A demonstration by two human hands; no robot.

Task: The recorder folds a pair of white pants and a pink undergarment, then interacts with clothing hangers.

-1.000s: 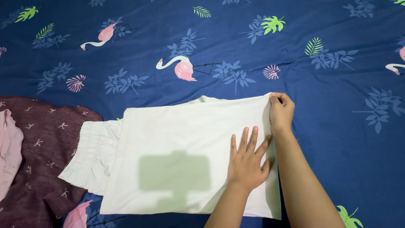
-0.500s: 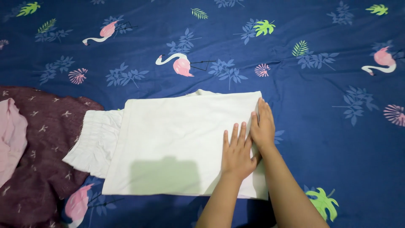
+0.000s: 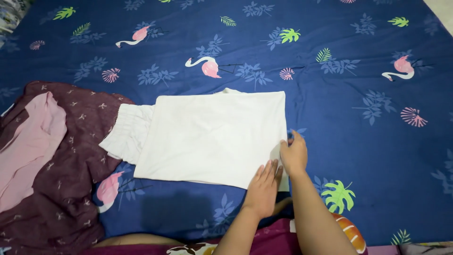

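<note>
The folded white garment [image 3: 212, 137], laid flat on the blue patterned bed sheet [image 3: 368, 141], is being smoothed at its right edge: the left hand [image 3: 262, 186] is pressed flat, released, the right hand [image 3: 293, 153] is pinched on the edge, and a further fold appears called for.

Even, fairly bright light falls from above on the bed sheet [image 3: 358, 141], without glare. A soft dark shadow lies on the sheet just below the near edge of the white folded garment [image 3: 212, 137]. Focus is sharp throughout, with slight wide-angle stretching toward the corners.
</note>
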